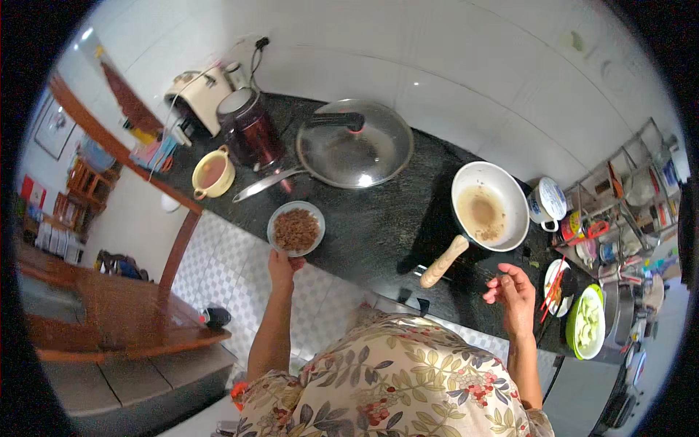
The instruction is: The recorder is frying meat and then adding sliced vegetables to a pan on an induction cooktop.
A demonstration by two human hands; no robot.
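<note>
My left hand (282,265) grips the near rim of a small bowl (270,238) filled with brown minced food (296,228), at the front edge of the dark counter. To the right, my right hand (511,290) hovers with curled fingers apart and nothing in it. Just beyond it sits a white pan (517,191) with a wooden handle (445,262); some brownish liquid and bits lie in its bottom. A larger pan under a glass lid (355,158) stands at the back of the counter, its metal handle pointing left.
A yellow two-handled bowl (221,188), a dark red canister (254,131) and a cream appliance (199,98) stand at left. At right are a lidded white pot (548,201), a plate with red chopsticks (554,267), a green bowl of cut pale vegetables (600,297) and a wire rack (625,202).
</note>
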